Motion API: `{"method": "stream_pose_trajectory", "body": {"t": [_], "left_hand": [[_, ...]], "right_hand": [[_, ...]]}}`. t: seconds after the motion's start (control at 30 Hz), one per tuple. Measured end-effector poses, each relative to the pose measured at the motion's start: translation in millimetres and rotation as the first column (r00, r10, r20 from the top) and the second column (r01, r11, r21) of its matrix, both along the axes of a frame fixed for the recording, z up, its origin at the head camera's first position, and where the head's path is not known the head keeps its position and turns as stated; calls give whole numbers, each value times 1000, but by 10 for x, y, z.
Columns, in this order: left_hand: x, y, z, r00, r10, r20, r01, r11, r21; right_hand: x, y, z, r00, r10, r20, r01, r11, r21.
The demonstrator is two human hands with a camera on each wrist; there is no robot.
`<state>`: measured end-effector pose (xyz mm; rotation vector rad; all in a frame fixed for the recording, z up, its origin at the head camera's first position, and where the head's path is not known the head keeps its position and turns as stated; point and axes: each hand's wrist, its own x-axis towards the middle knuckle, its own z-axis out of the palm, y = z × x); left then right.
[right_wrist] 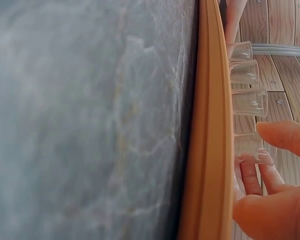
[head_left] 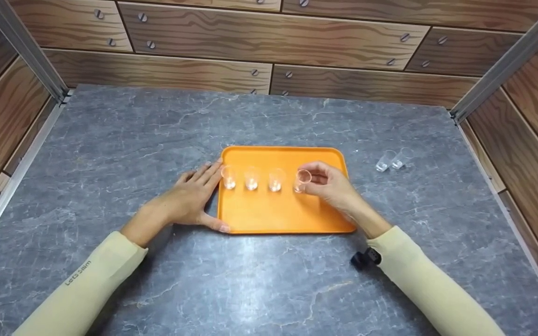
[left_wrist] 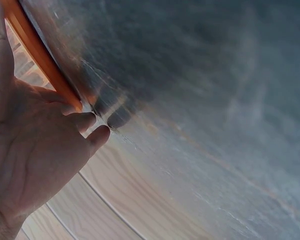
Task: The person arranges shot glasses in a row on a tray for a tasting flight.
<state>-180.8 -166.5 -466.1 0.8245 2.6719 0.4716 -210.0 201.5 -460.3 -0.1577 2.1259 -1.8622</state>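
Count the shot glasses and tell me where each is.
6: three shot glasses in a row on the orange tray, a fourth beside them in the right hand, and two on the tabletop right of the tray. None seems hidden.

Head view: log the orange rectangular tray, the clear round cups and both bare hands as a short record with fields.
Surface: grey marbled tabletop
Carrier: orange rectangular tray
Row: three clear round cups, upright on the tray, spaced apart
Right: bare right hand grips a fourth clear round cup at the row's right end
Left: bare left hand against the tray's left edge
Off-tray: two clear round cups, close together on the tabletop
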Motion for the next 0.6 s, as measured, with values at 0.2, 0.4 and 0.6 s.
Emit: {"method": "stream_pose_trajectory", "body": {"t": [0.2,0.4,0.6], "left_hand": [[-1,2,5,1000,-6,-13,6,1000,-3],[4,5,-13,1000,-2,-15,2,1000,5],[3,2,-2,1000,-3,-2,3,1000,11]], "right_hand": [[12,21,0,999,12,-44,-10,999,46],[62,40,20,998,28,-64,-26,999,32],[88,76,22,994,27,-102,-23,999,43]]}}
